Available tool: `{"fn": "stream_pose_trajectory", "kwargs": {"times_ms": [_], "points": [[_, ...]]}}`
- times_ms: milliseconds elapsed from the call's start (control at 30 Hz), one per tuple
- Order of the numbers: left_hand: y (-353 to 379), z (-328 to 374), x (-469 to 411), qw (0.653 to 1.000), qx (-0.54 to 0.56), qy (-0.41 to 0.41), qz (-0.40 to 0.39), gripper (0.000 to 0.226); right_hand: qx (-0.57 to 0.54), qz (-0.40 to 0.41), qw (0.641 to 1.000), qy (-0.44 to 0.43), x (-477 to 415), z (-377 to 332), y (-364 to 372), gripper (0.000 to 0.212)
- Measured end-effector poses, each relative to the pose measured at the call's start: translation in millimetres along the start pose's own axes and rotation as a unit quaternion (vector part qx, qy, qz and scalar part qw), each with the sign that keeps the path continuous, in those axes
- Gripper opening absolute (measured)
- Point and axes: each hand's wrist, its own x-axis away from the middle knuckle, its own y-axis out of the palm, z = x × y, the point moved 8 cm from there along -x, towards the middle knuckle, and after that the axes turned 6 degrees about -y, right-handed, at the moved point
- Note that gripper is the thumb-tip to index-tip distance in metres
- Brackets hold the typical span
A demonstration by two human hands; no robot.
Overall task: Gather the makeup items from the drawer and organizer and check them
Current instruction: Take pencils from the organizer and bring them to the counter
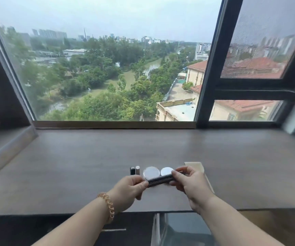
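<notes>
Both hands pinch dark slim tube (159, 180) ends: left hand (129, 188), right hand (187, 181). It's above the wood surface (72, 166) near its front edge; two round compacts (151, 172) behind; big window (107, 59) beyond.

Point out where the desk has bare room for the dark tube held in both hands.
Bare desk runs left of the two lipsticks, and back to the window sill. Right of the beige card is open too. Crowded: the row of lipsticks and two round compacts behind the dark tube, between left hand and right hand.
</notes>
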Motion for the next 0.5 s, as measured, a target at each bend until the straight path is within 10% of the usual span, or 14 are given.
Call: {"fn": "stream_pose_trajectory", "kwargs": {"times_ms": [500], "points": [[84, 35, -64, 0.988, 0.113, -0.082, 0.07, 0.018, 0.084, -0.088, 0.987, 0.109, -8, 57, -103, 0.009]]}}
